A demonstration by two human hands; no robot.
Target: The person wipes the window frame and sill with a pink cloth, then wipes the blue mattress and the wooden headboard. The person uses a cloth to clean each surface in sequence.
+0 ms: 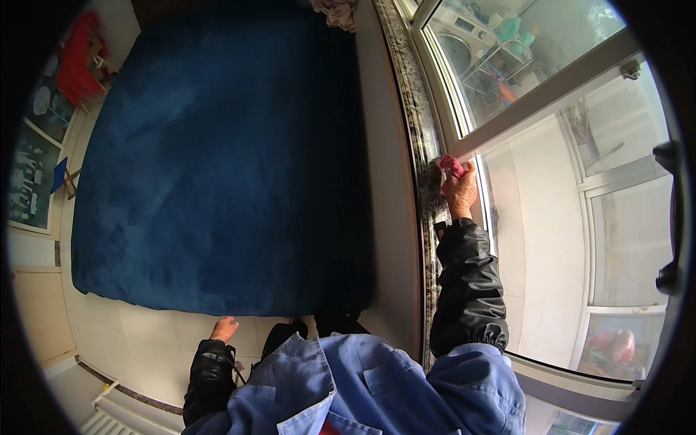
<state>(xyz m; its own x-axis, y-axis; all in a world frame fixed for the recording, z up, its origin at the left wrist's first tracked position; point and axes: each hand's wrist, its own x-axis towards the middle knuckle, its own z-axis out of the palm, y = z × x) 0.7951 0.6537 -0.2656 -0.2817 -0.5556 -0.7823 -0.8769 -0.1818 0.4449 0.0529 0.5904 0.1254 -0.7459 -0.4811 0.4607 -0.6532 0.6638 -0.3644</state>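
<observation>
My right hand [462,190] is closed around a crumpled pink-red cloth [451,168]. It holds the cloth against the speckled stone windowsill [433,190], right beside the pale window frame [464,146]. The sill looks wet or shiny around the cloth. My left hand [225,330] hangs low by the near edge of a bed with a dark blue cover [225,167]. Its fingers are curled in, and nothing shows in them. Black sleeve covers [471,283] wrap both forearms, over a blue jacket.
Beyond the glass stand a white washing machine [464,27] and a wire rack [500,59] with bottles. A bundled cloth [337,13] lies at the bed's far right corner. To the far left are a red garment [78,61] and a small folding stool [67,177].
</observation>
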